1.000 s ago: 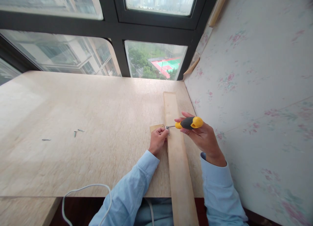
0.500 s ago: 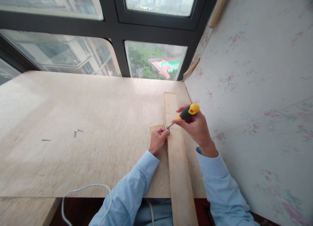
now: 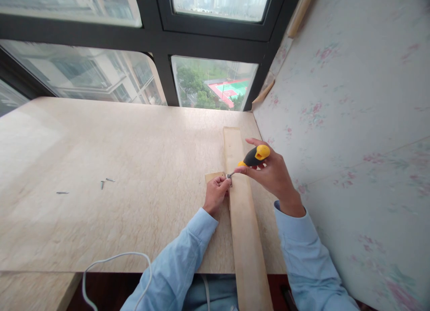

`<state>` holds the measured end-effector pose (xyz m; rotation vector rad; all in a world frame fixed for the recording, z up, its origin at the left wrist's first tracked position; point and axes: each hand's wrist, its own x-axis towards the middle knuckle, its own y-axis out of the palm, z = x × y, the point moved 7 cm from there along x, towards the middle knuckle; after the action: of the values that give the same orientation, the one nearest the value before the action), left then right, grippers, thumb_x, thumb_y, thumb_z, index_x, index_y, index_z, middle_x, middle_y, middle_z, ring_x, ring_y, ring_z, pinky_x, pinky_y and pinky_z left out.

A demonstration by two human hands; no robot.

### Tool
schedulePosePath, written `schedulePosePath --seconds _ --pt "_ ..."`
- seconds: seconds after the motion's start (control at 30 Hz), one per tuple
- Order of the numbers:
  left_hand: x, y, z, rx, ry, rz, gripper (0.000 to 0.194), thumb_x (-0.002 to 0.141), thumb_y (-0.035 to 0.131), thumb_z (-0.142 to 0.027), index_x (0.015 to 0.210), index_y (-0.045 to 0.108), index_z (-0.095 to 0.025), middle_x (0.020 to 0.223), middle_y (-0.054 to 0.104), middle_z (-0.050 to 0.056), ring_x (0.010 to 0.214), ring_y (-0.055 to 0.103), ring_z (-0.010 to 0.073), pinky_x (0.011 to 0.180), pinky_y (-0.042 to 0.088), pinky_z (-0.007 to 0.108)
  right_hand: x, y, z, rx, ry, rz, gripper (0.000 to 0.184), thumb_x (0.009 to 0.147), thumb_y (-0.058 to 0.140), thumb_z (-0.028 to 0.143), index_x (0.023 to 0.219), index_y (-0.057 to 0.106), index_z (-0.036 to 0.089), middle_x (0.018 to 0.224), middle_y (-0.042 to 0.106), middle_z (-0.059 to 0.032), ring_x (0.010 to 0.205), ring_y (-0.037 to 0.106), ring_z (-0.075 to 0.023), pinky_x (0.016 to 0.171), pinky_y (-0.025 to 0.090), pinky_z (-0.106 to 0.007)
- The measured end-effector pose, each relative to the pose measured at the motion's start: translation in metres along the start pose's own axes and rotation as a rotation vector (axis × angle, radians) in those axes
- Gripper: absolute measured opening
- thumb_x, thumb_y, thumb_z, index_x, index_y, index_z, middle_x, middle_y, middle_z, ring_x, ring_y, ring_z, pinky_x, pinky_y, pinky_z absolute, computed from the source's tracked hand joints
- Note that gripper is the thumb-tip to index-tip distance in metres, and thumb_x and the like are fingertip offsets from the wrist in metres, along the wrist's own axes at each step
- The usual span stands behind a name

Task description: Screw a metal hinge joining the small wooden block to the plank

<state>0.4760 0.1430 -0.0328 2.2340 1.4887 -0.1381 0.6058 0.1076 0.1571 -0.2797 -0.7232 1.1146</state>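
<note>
My right hand (image 3: 273, 172) is closed around a screwdriver (image 3: 252, 156) with a yellow and black handle, its index finger lifted off. The tip points down and left at a small metal bracket (image 3: 230, 181) on the edge of a long wooden board (image 3: 247, 221). Thumb and fingers of my left hand (image 3: 217, 192) pinch at this bracket, beside the screwdriver tip. What exactly they grip there is mostly covered. A short flat wooden piece (image 3: 212, 176) sticks out to the left of the board, partly behind my left fingers.
Several screws (image 3: 102, 184) lie loose on the marble-patterned sill (image 3: 141, 149) at the left. A white cable (image 3: 117, 256) loops over its front edge by my left sleeve. Flowered wall (image 3: 352, 136) rises close on the right; dark window frames (image 3: 215, 42) stand behind.
The screwdriver has shifted slightly left and its handle has turned a little. My right fingers have opened somewhat, the index finger lifting. My left hand stays at the bracket.
</note>
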Motion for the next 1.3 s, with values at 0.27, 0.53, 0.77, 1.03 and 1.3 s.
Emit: schedulePosePath --seconds 0.27,0.53,0.77,1.03,1.3 --pt "-0.001 -0.001 -0.002 0.012 0.026 -0.009 0.027 0.072 0.070 -0.039 0.073 0.061 -0.014 0.066 0.059 0.000 0.057 0.055 0.0116 0.055 0.045 0.023 -0.003 0.020 -0.001 0.330 0.052 0.178 0.080 0.075 0.080 0.048 0.144 0.042 0.031 0.124 0.064 -0.0082 0.065 0.057 -0.0122 0.053 0.052 -0.028" --pt "-0.003 -0.001 -0.003 -0.012 0.008 -0.041 0.027 0.070 0.071 -0.039 0.072 0.062 -0.014 0.063 0.058 0.000 0.054 0.053 0.0110 0.052 0.043 0.022 -0.010 0.006 0.009 0.284 0.030 0.282 0.060 0.088 0.069 0.038 0.143 0.048 0.027 0.109 0.071 -0.0066 0.077 0.070 -0.0175 0.072 0.058 -0.034" --pt "-0.004 0.000 -0.006 0.013 0.031 -0.019 0.025 0.069 0.071 -0.038 0.070 0.063 -0.014 0.062 0.057 0.000 0.054 0.052 0.0107 0.051 0.040 0.022 -0.004 0.002 0.013 -0.043 -0.065 -0.037 0.048 0.070 0.084 0.046 0.108 0.066 0.023 0.084 0.065 -0.0026 0.064 0.056 -0.0153 0.060 0.050 -0.030" --pt "-0.001 -0.002 0.001 -0.031 0.008 -0.040 0.029 0.072 0.070 -0.042 0.072 0.061 -0.014 0.065 0.059 0.001 0.056 0.055 0.0119 0.055 0.044 0.024 -0.001 0.017 -0.008 0.374 0.142 0.213 0.046 0.082 0.074 0.043 0.121 0.057 0.026 0.104 0.067 -0.0027 0.052 0.047 -0.0076 0.043 0.043 -0.024" --pt "-0.002 -0.002 -0.002 -0.032 0.016 -0.047 0.027 0.071 0.070 -0.040 0.070 0.059 -0.014 0.064 0.057 0.000 0.056 0.054 0.0110 0.054 0.043 0.023 -0.004 0.021 0.003 0.286 0.038 0.223 0.055 0.085 0.071 0.040 0.135 0.055 0.026 0.107 0.071 -0.0054 0.071 0.066 -0.0153 0.072 0.059 -0.035"
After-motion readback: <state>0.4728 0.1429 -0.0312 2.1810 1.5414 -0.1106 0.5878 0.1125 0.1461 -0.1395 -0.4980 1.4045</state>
